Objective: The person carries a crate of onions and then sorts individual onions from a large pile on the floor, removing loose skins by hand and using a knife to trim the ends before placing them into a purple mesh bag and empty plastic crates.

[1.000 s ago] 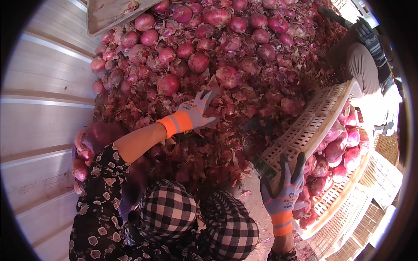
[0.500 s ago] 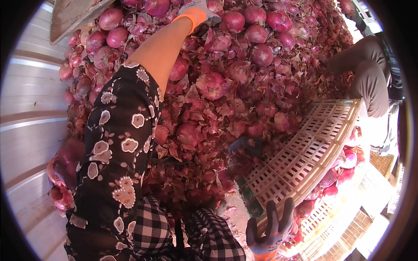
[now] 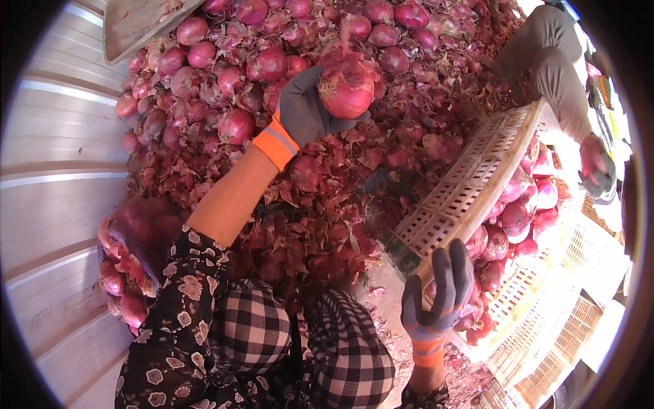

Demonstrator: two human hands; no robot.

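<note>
A large red onion [image 3: 346, 85] with loose papery skin rests in my left hand [image 3: 304, 109], which wears a grey glove with an orange cuff. My fingers curl under the onion, above the heap of red onions [image 3: 235, 126]. My right hand [image 3: 437, 290], gloved the same way, is open with its fingers apart. It is beside the near rim of a pale plastic crate [image 3: 470, 180] that holds several red onions [image 3: 518, 218]; whether it touches the rim I cannot tell.
Dry onion skins [image 3: 320, 252] lie in front of my knees. A mesh bag of onions [image 3: 139, 252] stands at the left by a ribbed metal wall [image 3: 61, 184]. At the far right, a person's legs [image 3: 555, 75] and gloved hand [image 3: 598, 174] show. More crates [image 3: 565, 334] stand lower right.
My left hand has come back from the far part of the heap with a large onion in it. My right hand has shifted slightly up along the crate rim. The whole view has shifted.
</note>
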